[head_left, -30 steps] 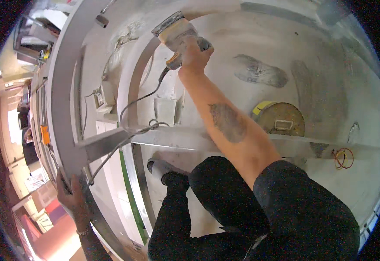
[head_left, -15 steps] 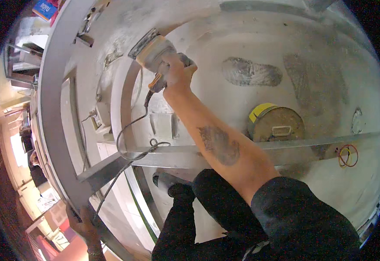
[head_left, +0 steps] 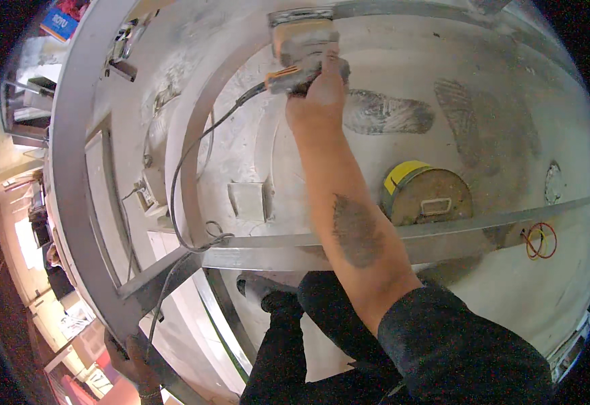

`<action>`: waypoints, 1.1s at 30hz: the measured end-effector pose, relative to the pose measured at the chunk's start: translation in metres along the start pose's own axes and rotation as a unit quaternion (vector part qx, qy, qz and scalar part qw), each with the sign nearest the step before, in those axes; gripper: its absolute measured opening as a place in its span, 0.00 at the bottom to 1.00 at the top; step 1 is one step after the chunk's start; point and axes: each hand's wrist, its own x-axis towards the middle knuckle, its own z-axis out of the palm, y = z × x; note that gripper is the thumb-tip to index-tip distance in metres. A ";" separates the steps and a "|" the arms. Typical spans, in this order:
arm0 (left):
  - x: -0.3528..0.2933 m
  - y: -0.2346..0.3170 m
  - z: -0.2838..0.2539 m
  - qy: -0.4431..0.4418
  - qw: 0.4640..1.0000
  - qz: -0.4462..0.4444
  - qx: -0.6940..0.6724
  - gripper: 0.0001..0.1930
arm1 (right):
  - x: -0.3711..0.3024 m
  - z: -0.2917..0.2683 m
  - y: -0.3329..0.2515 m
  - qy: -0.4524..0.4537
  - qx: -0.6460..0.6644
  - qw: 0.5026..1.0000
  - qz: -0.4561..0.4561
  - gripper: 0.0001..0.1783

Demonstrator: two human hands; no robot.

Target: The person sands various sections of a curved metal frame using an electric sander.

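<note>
- Right hand (head_left: pixel 318 94): arm stretched forward, fingers wrapped tight round the rear grip of a power sander (head_left: pixel 302 44).
- Power sander: top centre, pad flat on the pale dusty surface (head_left: pixel 403 61) beside the curved metal rail (head_left: pixel 194 135); long axis continues the forearm's line; cord (head_left: pixel 180 196) trails back left.
- Left hand (head_left: pixel 129 358): low left, gripping the frame edge (head_left: pixel 72 202), well apart from the sander.

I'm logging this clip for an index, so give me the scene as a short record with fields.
Setting: dusty white panel crossed by metal rails
Right hand: right hand grips a corded sander pressed to the panel
Left hand: left hand on a rail at lower left
Cord: black cable trailing down past the rail
Nearby: round can with yellow tape, shoe prints, red wire loop
</note>
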 end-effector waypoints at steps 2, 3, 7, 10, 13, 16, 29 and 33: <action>0.000 0.005 0.002 -0.010 1.000 -0.019 0.013 0.34 | 0.004 0.001 -0.007 -0.003 0.005 1.000 -0.011 0.17; 0.000 0.007 0.002 -0.010 1.000 -0.017 0.013 0.34 | 0.003 0.003 -0.009 -0.006 0.011 1.000 -0.020 0.17; 0.001 0.005 0.002 0.002 0.999 -0.038 -0.019 0.33 | -0.002 0.003 -0.007 0.010 -0.003 1.000 -0.011 0.20; 0.002 0.006 -0.001 0.006 1.000 -0.019 0.021 0.33 | 0.004 -0.002 0.003 -0.051 -0.035 0.998 -0.008 0.29; 0.001 0.000 0.000 0.014 0.999 -0.010 0.028 0.34 | 0.000 0.001 0.004 -0.089 -0.058 0.993 -0.059 0.39; 0.000 0.014 0.008 0.005 1.000 -0.020 -0.007 0.34 | 0.002 0.003 0.003 -0.044 -0.135 0.982 -0.128 0.41; 0.013 -0.061 -0.005 0.014 0.996 0.068 -0.061 0.30 | -0.004 -0.012 0.028 -0.093 -0.147 0.981 -0.084 0.44; 0.007 -0.023 0.010 0.020 0.995 0.066 -0.072 0.31 | -0.002 -0.013 0.028 -0.075 -0.117 0.989 -0.045 0.43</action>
